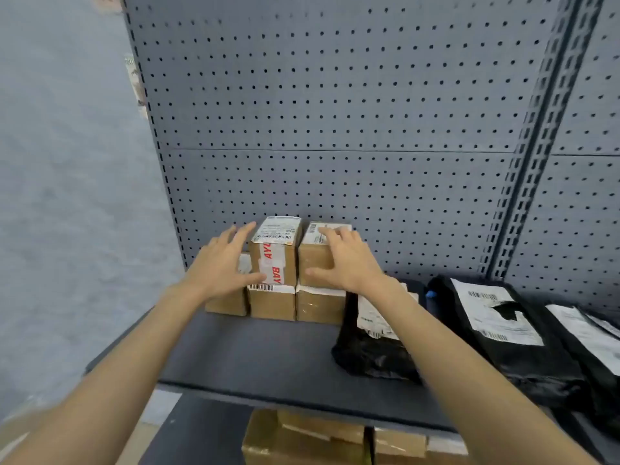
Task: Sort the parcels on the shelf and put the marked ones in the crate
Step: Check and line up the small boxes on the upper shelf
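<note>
Small cardboard parcels are stacked at the back left of a dark shelf (261, 357). The upper middle box (275, 253) carries a white label and red-lettered tape. Beside it on the right is a second upper box (315, 260). Three lower boxes (272, 303) sit beneath. My left hand (223, 263) is spread open against the left side of the taped box. My right hand (345, 260) lies open over the right upper box, fingers on its top and front. No crate is visible.
Black plastic mailer bags with white labels (496, 317) lie on the right half of the shelf, one crumpled (372, 357) near my right forearm. A grey pegboard (335, 112) backs the shelf. More cardboard boxes (308, 441) sit on the level below.
</note>
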### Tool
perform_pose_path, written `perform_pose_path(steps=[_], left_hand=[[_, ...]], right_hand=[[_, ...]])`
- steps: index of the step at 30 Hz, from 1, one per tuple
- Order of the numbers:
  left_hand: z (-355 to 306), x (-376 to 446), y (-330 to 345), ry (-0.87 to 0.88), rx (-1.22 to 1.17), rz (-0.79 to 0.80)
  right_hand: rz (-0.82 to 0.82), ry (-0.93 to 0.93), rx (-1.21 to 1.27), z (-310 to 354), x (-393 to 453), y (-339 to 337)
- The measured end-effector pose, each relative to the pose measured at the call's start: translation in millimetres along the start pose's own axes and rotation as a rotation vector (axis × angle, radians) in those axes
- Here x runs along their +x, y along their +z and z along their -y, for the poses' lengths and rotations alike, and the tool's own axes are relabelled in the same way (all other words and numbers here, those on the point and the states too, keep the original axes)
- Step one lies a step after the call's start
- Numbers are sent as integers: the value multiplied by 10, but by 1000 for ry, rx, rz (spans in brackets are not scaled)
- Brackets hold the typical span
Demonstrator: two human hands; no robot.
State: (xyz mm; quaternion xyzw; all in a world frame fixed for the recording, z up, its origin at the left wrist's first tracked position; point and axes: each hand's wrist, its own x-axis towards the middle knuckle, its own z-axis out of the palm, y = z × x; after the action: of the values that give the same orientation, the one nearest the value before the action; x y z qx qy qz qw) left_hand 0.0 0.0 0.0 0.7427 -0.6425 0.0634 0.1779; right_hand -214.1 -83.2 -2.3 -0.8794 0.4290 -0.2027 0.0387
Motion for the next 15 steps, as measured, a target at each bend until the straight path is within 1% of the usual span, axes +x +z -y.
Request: perform_pose_path(steps=[4,6,9,15], left_hand=[[77,209,121,-15,-48,61],[109,297,169,-2,-59,77],[130,401,190,37,-67,57],[-54,581,201,183,-81,17]], right_hand=[[21,-37,-75,8,254,158],[34,-20,-121,11,364,209],[100,74,-152,-45,448,194],[214,269,-17,-96,429,122]])
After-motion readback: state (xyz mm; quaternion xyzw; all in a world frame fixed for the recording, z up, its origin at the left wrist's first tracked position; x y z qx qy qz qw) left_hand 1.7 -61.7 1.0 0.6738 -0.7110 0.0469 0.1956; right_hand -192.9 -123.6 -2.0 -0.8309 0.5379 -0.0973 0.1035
